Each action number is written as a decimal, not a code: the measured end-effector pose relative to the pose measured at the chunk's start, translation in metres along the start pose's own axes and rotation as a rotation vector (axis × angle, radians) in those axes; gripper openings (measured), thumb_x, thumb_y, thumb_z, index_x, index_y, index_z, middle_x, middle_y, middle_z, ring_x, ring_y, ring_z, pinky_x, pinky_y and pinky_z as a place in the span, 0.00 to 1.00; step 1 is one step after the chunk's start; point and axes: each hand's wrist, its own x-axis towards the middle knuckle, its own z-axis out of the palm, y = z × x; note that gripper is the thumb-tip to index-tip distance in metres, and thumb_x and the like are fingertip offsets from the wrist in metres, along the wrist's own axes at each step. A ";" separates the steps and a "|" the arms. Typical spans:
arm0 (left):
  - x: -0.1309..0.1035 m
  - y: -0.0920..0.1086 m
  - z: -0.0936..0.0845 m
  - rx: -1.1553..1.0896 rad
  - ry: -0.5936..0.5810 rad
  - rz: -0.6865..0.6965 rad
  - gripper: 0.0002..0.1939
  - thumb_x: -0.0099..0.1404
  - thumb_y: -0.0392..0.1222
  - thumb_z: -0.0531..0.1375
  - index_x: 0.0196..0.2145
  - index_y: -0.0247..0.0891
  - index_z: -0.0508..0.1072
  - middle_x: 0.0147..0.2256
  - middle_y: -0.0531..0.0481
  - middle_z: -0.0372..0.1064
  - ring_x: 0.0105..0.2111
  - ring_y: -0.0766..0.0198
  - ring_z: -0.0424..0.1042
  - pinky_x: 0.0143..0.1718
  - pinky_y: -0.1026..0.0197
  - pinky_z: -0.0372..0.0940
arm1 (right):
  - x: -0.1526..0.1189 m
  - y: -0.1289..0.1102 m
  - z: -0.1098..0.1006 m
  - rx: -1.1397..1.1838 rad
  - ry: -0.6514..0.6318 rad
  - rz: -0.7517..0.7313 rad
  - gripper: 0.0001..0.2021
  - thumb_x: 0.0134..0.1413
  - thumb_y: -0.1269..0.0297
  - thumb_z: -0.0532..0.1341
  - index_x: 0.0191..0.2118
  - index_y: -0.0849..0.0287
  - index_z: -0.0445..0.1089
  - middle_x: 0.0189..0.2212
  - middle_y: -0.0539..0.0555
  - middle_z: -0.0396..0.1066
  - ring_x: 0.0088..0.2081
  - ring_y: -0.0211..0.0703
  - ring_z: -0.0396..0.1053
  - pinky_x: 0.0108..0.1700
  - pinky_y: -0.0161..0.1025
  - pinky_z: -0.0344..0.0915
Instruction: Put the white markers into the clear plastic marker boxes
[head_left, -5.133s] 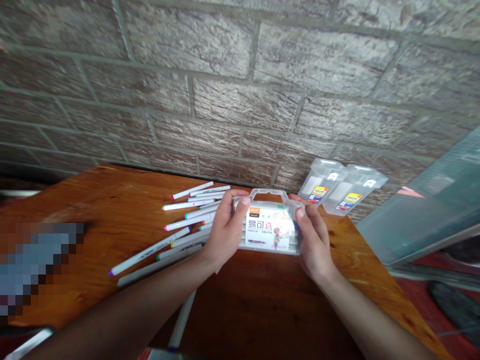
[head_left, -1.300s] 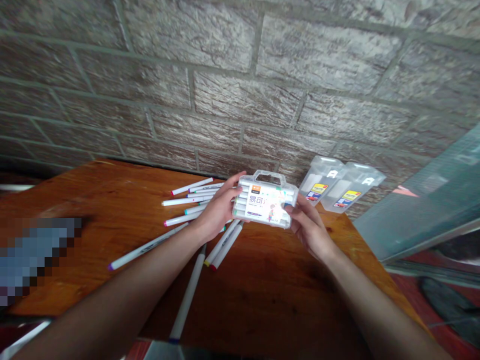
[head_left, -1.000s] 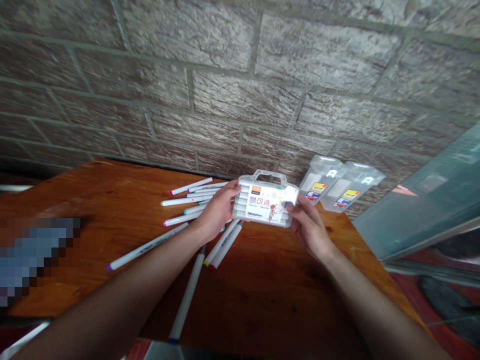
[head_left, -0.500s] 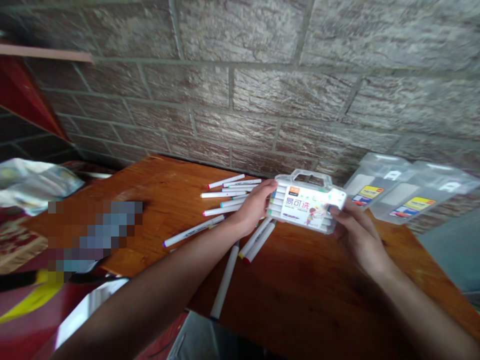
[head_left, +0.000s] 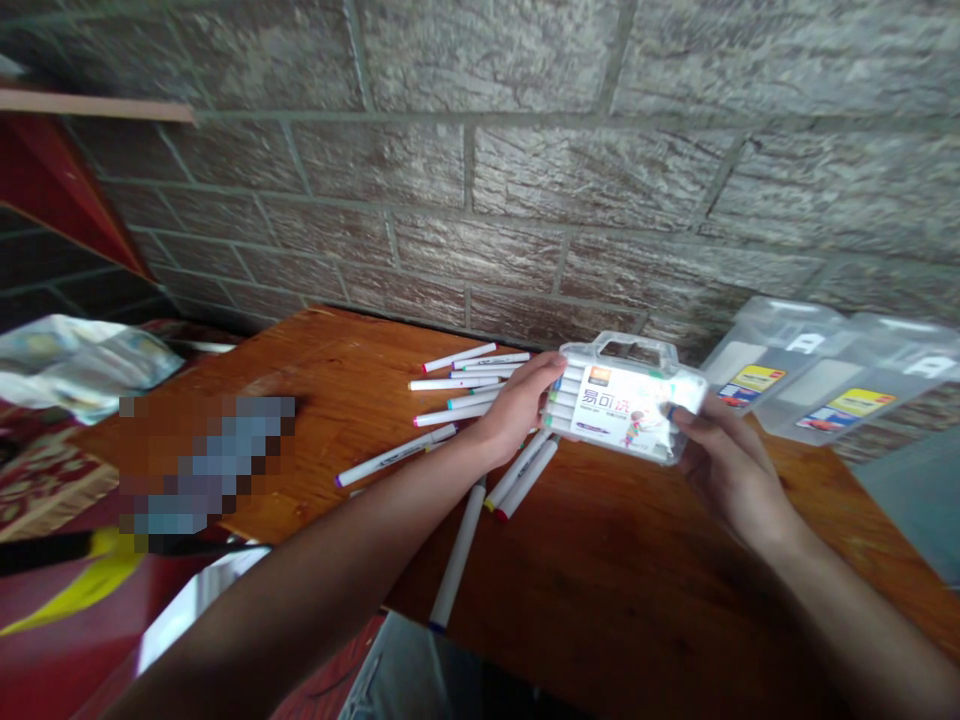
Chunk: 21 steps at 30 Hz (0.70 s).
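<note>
Clear plastic marker case (head_left: 628,400), gripped between left hand (head_left: 517,410) and right hand (head_left: 731,465), fingers closed on its ends

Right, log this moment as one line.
left hand: holds marker case | right hand: holds marker case | loose markers: on table | see-through containers: near wall

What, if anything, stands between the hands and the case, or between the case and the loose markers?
Nothing visible separates the hands from the case: the left hand and right hand grip its ends. In this view, the left hand comes between the case and most of the loose markers.
</note>
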 end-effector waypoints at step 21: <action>-0.004 0.002 0.003 0.026 0.058 -0.013 0.24 0.61 0.61 0.69 0.42 0.38 0.74 0.33 0.48 0.78 0.28 0.61 0.77 0.22 0.62 0.75 | -0.002 0.006 -0.002 -0.010 -0.025 0.015 0.17 0.62 0.54 0.68 0.54 0.48 0.75 0.52 0.51 0.81 0.49 0.52 0.80 0.46 0.45 0.77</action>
